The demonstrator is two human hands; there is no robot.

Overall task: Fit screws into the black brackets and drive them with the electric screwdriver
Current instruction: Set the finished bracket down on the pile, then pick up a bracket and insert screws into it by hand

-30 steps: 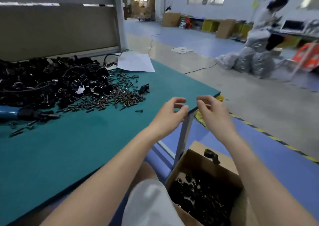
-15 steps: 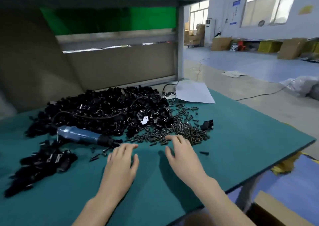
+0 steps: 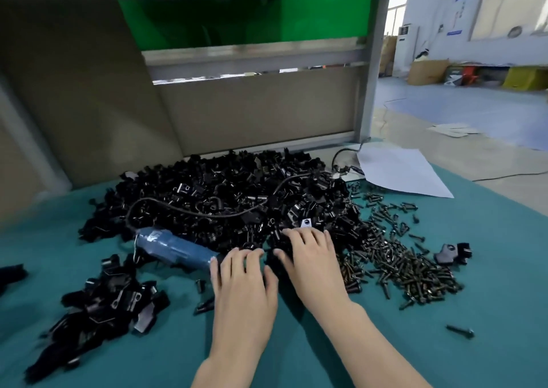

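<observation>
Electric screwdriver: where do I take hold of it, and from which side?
Best grip: the blue barrel of the electric screwdriver, mid-length, from above on the near side. It lies flat on the mat, its far side against the bracket pile.

There is one view, from a wide-angle camera worn on the person's head. It faces forward and tilts down over the table [image 3: 504, 272]. It sits close: both forearms rise from the bottom edge, with the left hand [image 3: 241, 284] and right hand [image 3: 311, 260] near the centre. The pile of black brackets [image 3: 222, 192] lies just beyond them. A back panel [image 3: 258, 111] closes the far side, and the workshop floor [image 3: 474, 111] shows at upper right.
</observation>
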